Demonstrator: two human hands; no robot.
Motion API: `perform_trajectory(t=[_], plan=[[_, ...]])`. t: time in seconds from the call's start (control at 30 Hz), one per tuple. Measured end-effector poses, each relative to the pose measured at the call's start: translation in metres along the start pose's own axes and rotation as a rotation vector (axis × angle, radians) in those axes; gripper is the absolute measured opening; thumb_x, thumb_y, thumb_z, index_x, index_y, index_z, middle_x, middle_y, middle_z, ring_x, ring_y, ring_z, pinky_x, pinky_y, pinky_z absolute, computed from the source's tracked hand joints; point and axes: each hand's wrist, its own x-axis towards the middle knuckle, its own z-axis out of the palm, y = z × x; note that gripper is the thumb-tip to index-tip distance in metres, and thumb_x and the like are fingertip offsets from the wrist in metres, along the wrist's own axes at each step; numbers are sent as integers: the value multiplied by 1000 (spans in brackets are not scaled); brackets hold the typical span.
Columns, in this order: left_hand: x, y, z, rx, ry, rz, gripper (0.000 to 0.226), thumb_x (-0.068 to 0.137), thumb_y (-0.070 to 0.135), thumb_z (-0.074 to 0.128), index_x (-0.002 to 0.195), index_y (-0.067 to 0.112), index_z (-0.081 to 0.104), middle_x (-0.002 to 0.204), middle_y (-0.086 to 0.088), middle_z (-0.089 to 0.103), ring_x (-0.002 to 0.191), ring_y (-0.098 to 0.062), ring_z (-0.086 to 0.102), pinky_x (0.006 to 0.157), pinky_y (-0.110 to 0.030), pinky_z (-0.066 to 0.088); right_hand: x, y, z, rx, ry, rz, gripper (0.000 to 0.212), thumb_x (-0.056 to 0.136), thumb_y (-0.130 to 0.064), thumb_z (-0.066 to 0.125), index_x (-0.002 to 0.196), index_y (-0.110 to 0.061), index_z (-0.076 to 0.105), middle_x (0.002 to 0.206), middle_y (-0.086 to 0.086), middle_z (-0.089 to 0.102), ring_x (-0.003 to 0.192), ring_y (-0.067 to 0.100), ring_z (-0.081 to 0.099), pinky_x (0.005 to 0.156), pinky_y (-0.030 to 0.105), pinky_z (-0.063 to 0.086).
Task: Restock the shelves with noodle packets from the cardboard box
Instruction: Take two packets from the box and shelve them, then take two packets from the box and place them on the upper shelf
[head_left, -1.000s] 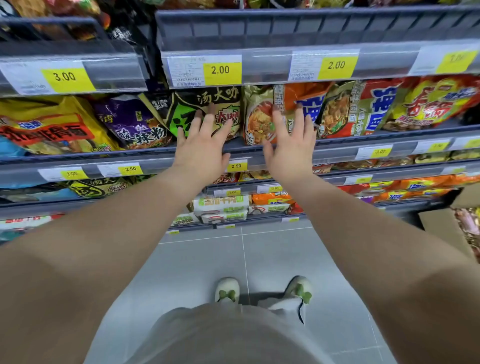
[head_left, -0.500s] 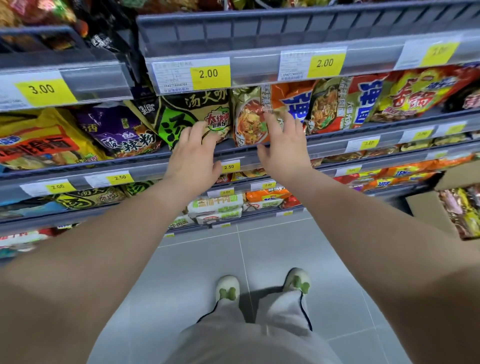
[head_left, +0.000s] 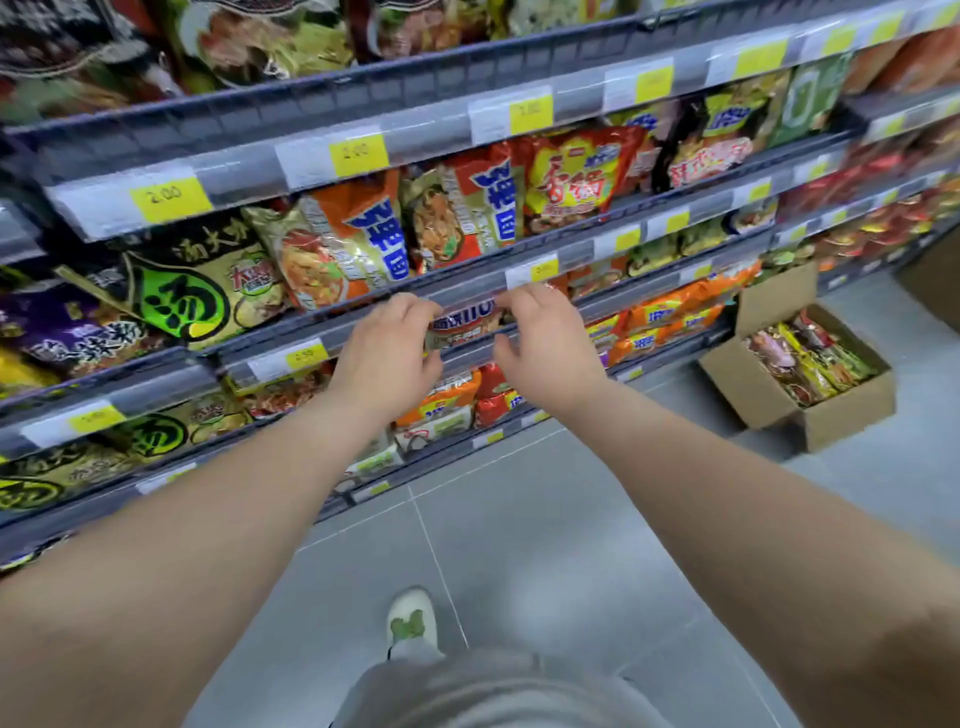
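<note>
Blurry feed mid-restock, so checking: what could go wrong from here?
1. The packet between the left hand and right hand sits behind the rail. Whether either hand grips it is unclear, so it might slip out.
2. The open box stands on the floor to the right; a sidestep could kick it.
3. The orange packet above leans forward; a brush may topple it.

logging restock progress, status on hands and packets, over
Left hand and right hand at shelf packet, grip unclear. Cardboard box open on floor, packets inside. Nothing seen in the way.
</note>
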Motion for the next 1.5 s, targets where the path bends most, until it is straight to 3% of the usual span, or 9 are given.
perform_trajectory(t=[0.3,0.57,0.9,1.17,1.37,1.5], plan=[[12,257,77,-227,-80,225,41,82,17,64,122,12,56,122,-12,55,113,-30,52,93,-33,39,-168,186,-125,-65,73,302,28,85,-19,57,109,-4,59,105,15,59,102,34,52,86,45,43],[53,428,134,-301,-235,428,45,84,21,63,127,15,53,125,-5,54,115,-20,51,92,-26,36,-253,314,-203,-74,155,631,30,83,-20,55,111,-9,62,110,11,62,105,30,54,89,42,46],[208,619,213,-376,-319,566,42,86,23,62,126,17,52,118,-2,55,103,-16,54,81,-26,41,-248,518,-281,-123,181,864,32,87,-22,54,117,-11,58,119,9,59,113,29,50,95,40,42],[301,743,258,-352,-370,630,41,86,27,60,126,23,52,122,4,55,107,-13,54,79,-24,40,-248,653,-335,-48,250,1004,33,89,-19,53,121,-12,57,122,6,57,119,24,46,102,35,36],[358,835,314,-330,-416,585,41,89,27,59,129,24,50,126,4,53,106,-10,52,85,-28,44,-249,786,-365,-15,220,989,33,90,-21,52,122,-13,56,124,5,57,121,22,46,102,33,34],[400,904,339,-297,-405,525,42,90,27,59,131,22,49,120,5,50,100,-11,52,82,-24,40,-249,879,-399,-10,173,953,34,91,-21,51,123,-13,55,125,4,56,121,22,45,103,34,35]])
